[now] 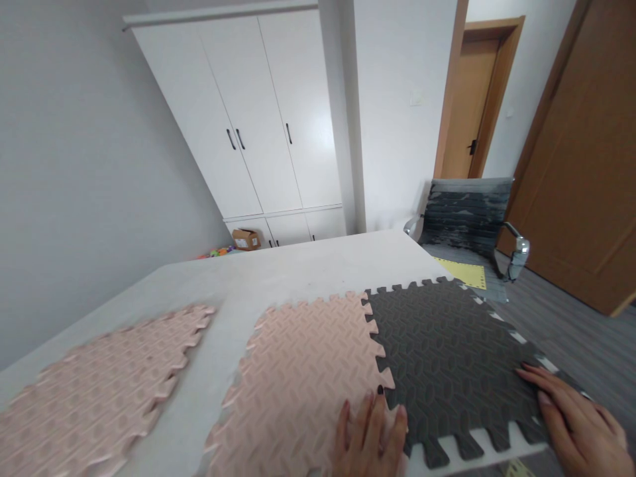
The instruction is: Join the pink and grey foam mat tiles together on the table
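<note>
A pink foam mat tile (303,358) and a dark grey foam mat tile (442,344) lie side by side, their toothed edges meeting along a seam. My left hand (370,437) rests palm down on the pink tile near the front of that seam, fingers stretched out. It covers part of the seam's front end. At the grey tile's front right corner lies my right hand (579,417), fingers extended over the edge and touching the tile. A second pink foam tile (109,384) lies apart on the left.
All three tiles are on a white table (308,265). Beyond its right far corner stands a dark office chair (464,215) with a yellow sheet (462,271) on its seat. A white wardrobe (278,86) and a cardboard box (246,239) are behind. A brown door (581,159) is at right.
</note>
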Motion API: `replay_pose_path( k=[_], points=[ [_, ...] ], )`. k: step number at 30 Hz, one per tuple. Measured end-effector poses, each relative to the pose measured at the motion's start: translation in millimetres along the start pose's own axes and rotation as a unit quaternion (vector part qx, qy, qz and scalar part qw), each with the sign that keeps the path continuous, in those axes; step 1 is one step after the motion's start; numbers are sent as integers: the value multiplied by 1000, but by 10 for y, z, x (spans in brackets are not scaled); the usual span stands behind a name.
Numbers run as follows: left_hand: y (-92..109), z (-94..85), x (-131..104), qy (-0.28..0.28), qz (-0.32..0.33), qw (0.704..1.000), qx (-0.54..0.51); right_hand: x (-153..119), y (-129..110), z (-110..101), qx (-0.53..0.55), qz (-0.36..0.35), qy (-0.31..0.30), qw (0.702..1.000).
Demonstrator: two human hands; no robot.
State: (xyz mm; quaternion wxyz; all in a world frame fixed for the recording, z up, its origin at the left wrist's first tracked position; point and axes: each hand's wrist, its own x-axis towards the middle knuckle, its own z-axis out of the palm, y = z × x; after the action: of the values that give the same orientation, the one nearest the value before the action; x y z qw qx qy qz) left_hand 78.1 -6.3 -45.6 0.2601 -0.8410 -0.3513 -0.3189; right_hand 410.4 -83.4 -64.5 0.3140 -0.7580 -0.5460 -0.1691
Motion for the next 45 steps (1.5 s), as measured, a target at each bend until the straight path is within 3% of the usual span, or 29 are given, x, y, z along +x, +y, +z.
replay_pose_path(
  k=[8, 11, 15, 19, 22, 24, 28, 31, 38, 45],
  points=[
    [85, 13, 24, -20, -29, 999, -5, 47, 71, -71, 15, -19, -42, 999],
    [151, 63, 62, -11, -54, 998, 18, 174, -13, -105, 0, -36, -44, 998],
    [182, 111, 73, 21, -68, 997, 21, 580, -594, -217, 19, -85, -27, 996],
    [168, 129, 39, 21, -74, 997, -4, 1103, -1452, -226, 114, -219, -161, 956],
    [176, 156, 29, 31, -87, 996, -5, 1387, -1925, 31, 128, -300, -262, 908],
    [190, 184, 35, 53, -103, 993, -7, 1482, -2099, 305, 100, -319, -292, 896],
    [213, 226, 45, 78, -126, 989, -23, 1482, -2183, 810, 34, -332, -330, 883],
    [216, 232, 42, 76, -133, 988, -29, 1428, -2140, 987, 16, -327, -353, 877],
    [214, 240, 27, 71, -123, 990, -19, 1380, -2129, 1000, -2, -331, -344, 879],
    [217, 136, 27, 24, -123, 991, -49, 1204, -2304, 940, -50, -298, -259, 917]
  ],
)
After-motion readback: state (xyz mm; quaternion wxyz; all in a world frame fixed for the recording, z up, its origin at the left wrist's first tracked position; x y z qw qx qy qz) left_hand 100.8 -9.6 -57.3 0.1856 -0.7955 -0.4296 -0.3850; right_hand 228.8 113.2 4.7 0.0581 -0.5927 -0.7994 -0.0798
